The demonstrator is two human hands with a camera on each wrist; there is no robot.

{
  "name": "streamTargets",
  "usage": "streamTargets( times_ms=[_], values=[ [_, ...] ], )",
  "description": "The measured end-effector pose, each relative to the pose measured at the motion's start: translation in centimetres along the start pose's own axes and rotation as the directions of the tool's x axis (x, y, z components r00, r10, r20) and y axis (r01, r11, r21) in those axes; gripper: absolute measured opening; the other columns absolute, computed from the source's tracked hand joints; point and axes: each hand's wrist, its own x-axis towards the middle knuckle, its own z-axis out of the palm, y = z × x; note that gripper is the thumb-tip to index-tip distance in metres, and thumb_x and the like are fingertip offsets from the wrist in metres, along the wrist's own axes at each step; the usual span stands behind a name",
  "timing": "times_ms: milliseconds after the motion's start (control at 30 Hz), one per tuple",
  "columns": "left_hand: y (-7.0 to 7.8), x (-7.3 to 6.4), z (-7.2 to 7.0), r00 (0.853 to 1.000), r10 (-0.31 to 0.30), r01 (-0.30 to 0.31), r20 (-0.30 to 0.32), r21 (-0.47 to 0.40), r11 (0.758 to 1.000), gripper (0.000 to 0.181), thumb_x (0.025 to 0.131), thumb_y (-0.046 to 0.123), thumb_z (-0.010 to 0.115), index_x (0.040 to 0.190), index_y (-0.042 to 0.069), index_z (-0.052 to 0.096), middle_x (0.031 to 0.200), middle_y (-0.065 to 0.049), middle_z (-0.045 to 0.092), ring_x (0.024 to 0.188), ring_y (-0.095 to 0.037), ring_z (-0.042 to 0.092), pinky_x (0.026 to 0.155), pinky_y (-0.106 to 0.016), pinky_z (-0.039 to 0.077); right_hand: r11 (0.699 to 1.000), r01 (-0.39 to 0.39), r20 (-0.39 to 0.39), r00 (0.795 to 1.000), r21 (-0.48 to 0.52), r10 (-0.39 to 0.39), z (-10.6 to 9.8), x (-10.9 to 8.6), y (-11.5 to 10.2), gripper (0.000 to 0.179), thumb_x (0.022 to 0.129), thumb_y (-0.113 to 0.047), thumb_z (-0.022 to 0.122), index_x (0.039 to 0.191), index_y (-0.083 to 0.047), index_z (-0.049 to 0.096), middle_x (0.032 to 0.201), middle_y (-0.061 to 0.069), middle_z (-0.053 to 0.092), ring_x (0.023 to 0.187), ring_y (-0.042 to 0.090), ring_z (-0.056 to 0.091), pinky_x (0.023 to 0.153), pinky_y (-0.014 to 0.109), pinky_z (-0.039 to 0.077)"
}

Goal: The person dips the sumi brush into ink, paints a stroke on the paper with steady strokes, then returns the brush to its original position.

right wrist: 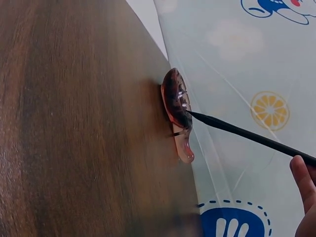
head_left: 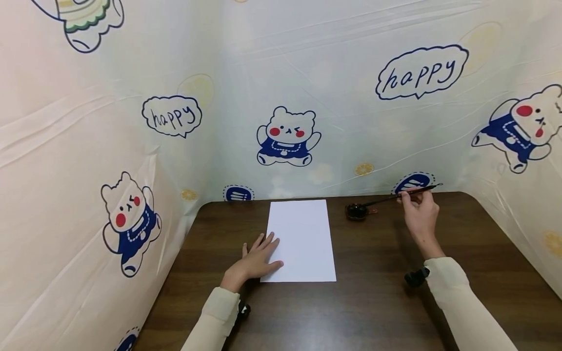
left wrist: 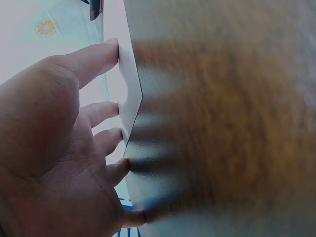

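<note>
A blank white sheet of paper (head_left: 303, 239) lies on the brown wooden table. My left hand (head_left: 256, 261) rests on its left edge with the fingers spread; the left wrist view shows the fingertips (left wrist: 112, 49) at the paper and the table. To the right of the paper, near the table's far edge, stands a small dark, glossy ink dish (head_left: 356, 211) with a reddish handle-like end. My right hand (head_left: 420, 214) pinches a dark writing brush (head_left: 386, 199) by its shaft. In the right wrist view the brush's pointed black tip (right wrist: 200, 117) meets the dish (right wrist: 175, 98).
A pale curtain (head_left: 342, 122) printed with bears, lemon slices and "happy" bubbles hangs behind and on both sides of the table (head_left: 373, 312). Dark wrist cameras (head_left: 416, 278) sit at both cream sleeves (head_left: 465, 297).
</note>
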Motion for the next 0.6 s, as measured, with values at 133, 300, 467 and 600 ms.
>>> streamTargets(
  times_ms=[133, 300, 467, 600],
  values=[
    [0.0, 0.1, 0.0, 1.000, -0.001, 0.001, 0.005, -0.003, 1.000, 0.075, 0.095, 0.052, 0.053, 0.156, 0.018, 0.026, 0.166, -0.006, 0.012, 0.153, -0.037, 0.004, 0.107, -0.079, 0.000, 0.999, -0.015, -0.006, 1.000, -0.034, 0.015, 0.1, 0.4, 1.6, 0.029, 0.096, -0.017, 0.062, 0.114, 0.006, 0.058, 0.096, 0.015, 0.070, 0.071, -0.009, 0.066, 0.066, 0.005, 0.050],
    [0.1, 0.0, 0.0, 1.000, -0.004, 0.004, 0.003, -0.001, 1.000, 0.074, 0.095, 0.052, 0.054, 0.156, 0.019, 0.028, 0.166, -0.005, 0.013, 0.153, -0.037, 0.005, 0.107, -0.078, 0.001, 0.999, -0.031, 0.004, 1.000, -0.044, 0.031, 0.0, 0.2, 1.8, 0.031, 0.096, -0.018, 0.062, 0.115, 0.005, 0.056, 0.097, 0.014, 0.070, 0.070, -0.013, 0.063, 0.066, 0.005, 0.049],
    [0.0, 0.0, 0.0, 1.000, -0.003, 0.003, -0.002, 0.000, 1.000, 0.075, 0.094, 0.055, 0.054, 0.156, 0.020, 0.028, 0.166, -0.005, 0.014, 0.153, -0.037, 0.006, 0.107, -0.079, 0.003, 1.000, 0.000, 0.016, 1.000, -0.019, 0.001, -0.1, -0.2, -0.1, 0.026, 0.095, -0.009, 0.061, 0.113, 0.009, 0.055, 0.098, 0.024, 0.068, 0.068, -0.017, 0.059, 0.065, 0.004, 0.049],
    [0.0, 0.0, -0.1, 1.000, 0.002, -0.002, -0.004, -0.003, 1.000, 0.076, 0.094, 0.056, 0.054, 0.156, 0.020, 0.029, 0.166, -0.005, 0.015, 0.153, -0.037, 0.007, 0.107, -0.079, 0.003, 0.999, 0.033, 0.016, 0.999, -0.019, -0.033, -0.2, -0.5, -1.5, 0.021, 0.094, -0.006, 0.062, 0.109, 0.008, 0.056, 0.096, 0.026, 0.068, 0.068, -0.013, 0.062, 0.065, 0.005, 0.049]
  ],
)
